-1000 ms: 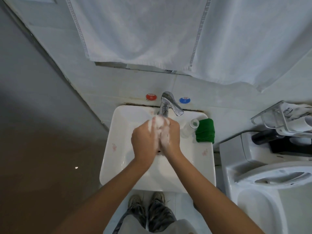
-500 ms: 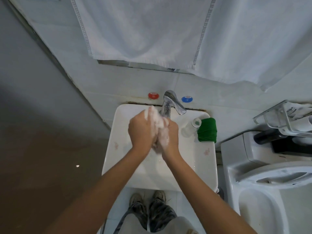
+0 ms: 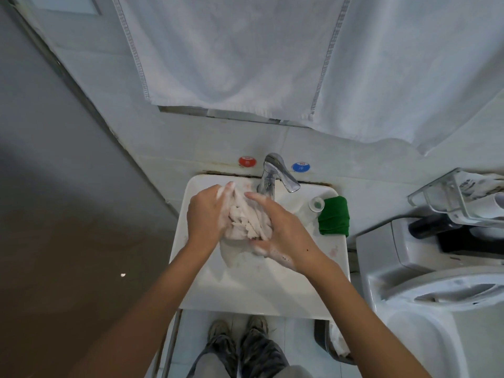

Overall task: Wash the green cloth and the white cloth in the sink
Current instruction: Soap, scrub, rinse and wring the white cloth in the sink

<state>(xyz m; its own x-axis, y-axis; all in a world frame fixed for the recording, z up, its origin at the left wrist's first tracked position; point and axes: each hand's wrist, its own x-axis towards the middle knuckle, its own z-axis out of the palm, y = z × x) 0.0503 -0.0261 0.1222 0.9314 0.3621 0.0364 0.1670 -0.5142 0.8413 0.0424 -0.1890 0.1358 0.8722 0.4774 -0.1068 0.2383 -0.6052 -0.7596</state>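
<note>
The white sink carries 1 folded green cloth on its right rim, just beside 1 small clear bottle; the chrome tap stands at its back edge.

A white cloth, a bit greyish and soapy, is seen mid-frame over a white sink. A bright green cloth sits right of centre. Above the sink, a red dot and a blue dot flank a shiny chrome tap. A white towel with grey stitched stripes fills the top. Camo-patterned trousers show at the bottom.
</note>
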